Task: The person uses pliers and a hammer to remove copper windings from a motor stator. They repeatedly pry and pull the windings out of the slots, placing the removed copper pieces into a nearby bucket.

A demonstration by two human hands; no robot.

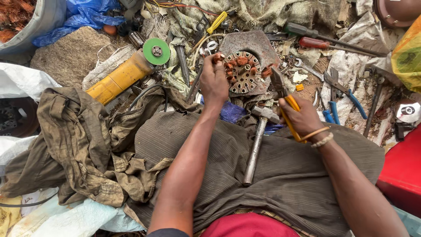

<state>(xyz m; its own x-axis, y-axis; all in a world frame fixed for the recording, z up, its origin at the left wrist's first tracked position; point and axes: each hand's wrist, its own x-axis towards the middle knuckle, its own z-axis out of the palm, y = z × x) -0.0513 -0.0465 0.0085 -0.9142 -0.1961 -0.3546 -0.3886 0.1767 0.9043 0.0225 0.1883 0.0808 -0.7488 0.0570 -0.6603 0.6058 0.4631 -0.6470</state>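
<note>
Left hand [214,81] fingers clamped on motor stator [242,72] rim: heavy, rigid iron, copper windings snag-prone. Right hand [302,117] fingers wrapped around yellow-handled pliers [280,94].

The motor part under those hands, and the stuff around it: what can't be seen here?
Head view only:
- Stator: its left edge, hidden by the left hand.
- Pliers: handles mostly inside the right hand.
- Hammer: head partly under the pliers.
- Bucket, top left: cut off by the edge.
</note>
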